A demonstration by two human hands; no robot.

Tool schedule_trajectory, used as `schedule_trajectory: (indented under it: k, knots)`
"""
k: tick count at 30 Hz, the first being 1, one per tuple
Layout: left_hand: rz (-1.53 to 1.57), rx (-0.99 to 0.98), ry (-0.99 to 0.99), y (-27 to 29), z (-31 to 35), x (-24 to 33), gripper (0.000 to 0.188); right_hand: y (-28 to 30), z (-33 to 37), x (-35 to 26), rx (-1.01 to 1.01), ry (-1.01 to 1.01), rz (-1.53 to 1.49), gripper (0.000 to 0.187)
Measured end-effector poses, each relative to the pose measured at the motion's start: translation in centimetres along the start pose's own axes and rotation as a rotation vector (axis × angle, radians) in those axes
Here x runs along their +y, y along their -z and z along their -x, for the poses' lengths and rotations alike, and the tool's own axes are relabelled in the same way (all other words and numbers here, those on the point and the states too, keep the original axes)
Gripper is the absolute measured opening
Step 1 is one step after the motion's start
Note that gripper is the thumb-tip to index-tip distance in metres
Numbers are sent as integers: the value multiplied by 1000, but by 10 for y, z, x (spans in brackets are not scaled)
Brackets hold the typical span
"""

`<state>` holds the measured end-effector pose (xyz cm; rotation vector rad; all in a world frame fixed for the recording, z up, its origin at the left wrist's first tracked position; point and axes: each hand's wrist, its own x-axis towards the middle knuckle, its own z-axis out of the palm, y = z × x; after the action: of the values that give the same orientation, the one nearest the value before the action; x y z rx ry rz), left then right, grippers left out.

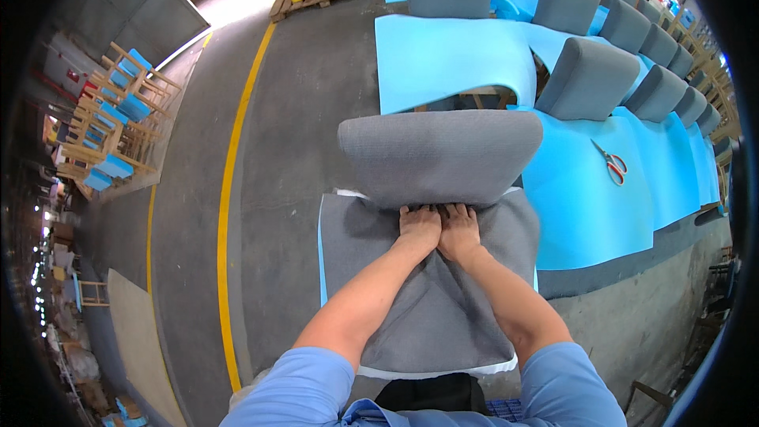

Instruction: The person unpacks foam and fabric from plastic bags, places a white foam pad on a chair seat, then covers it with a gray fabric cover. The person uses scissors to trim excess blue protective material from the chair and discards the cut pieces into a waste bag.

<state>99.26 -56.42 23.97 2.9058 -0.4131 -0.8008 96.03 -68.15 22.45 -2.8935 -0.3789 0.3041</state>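
The grey upholstered seat back (439, 156) stands just beyond the fingertips of both hands, and the grey fabric (443, 300) of the seat spreads out beneath the palms and back toward the person. The left hand (419, 227) and the right hand (458, 229) lie side by side, touching, pressed flat with fingers together at the seam where back meets seat; neither is clamped on anything.

As far as can be judged, the cover is already drawn over the back, smooth and taut, while the seat fabric beneath the wrists is creased and loose, with white edging (443, 369) showing at its near edge, so tucking and smoothing are left.

To the right of the right hand, well apart, red-handled scissors (613, 164) lie on blue foam sheet (585, 205) covering the table. Beyond the hands, more grey chair backs (589, 79) stand in a row. Far left of the left hand, wooden chair frames (111, 119) are stacked past a yellow floor line (225, 213). Nothing crowds the hands.
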Motion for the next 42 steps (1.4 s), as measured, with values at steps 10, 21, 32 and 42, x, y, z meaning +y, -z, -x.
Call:
schedule_trajectory:
  k: [10, 21, 32, 42]
  knots:
    - [-92, 304, -122, -22, 30, -16, 63, 15, 28, 17, 89, 54, 126, 56]
    - [136, -53, -21, -15, 18, -11, 80, 15, -3, 5, -325, -54, 131, 70]
    - [13, -276, 21, 11, -7, -3, 79, 19, -21, 2, -492, 25, 94, 65]
    - [-1, -374, 117, 27, -7, 3, 79, 3, 22, 9, -153, -9, 15, 75]
